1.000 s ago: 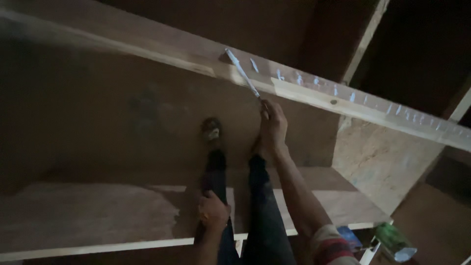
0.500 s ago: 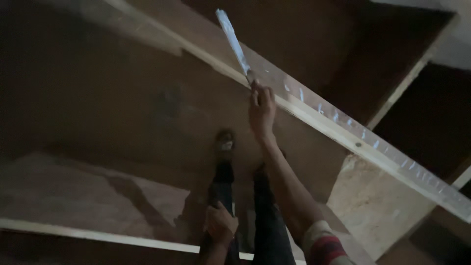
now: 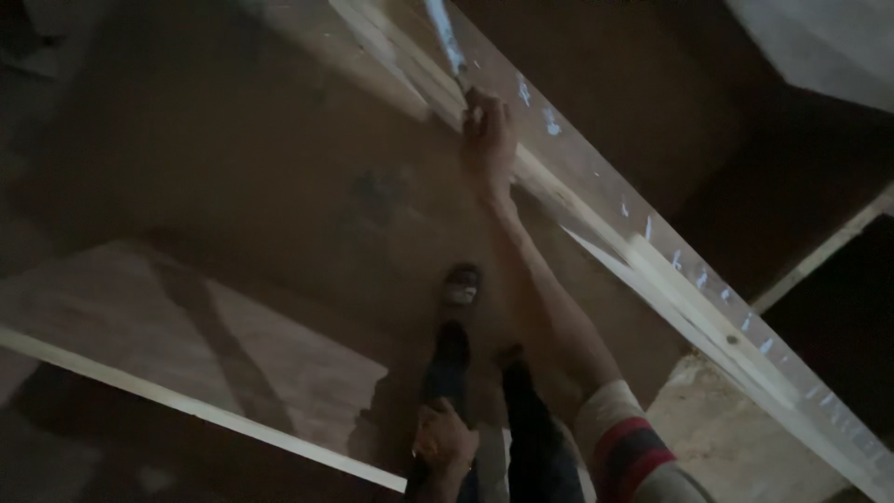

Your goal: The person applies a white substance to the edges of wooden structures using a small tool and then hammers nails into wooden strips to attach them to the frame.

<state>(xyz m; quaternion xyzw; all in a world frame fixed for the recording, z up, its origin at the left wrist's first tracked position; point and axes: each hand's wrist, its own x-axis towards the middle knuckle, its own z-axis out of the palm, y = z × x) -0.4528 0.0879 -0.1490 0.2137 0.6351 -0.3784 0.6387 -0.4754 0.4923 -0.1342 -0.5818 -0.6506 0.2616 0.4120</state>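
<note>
Grip, right hand: fingers of the right hand (image 3: 486,126) are clenching around the handle of a flat-bladed tool (image 3: 445,37), high in the upper middle of the frame, arm stretching up from the striped sleeve (image 3: 626,449) at the bottom right.
Grip, left hand: the left hand (image 3: 443,438) is resting on the dark trouser leg (image 3: 447,373) at the bottom centre; whether it is clenching or lying loose, I cannot tell in this dim light.
Foot: a sandalled foot (image 3: 460,286) is standing on the brown board (image 3: 307,205) just below centre.
Tool: its pale blade is pointing toward the top edge, lying along the wooden beam (image 3: 652,251).
Beam: it is running diagonally from the top centre to the lower right corner, carrying pale smears (image 3: 549,119) just right of the hand.
Pale strip: a thin light batten (image 3: 186,405) is crossing the lower left.
Far: dark openings are filling the right side.
</note>
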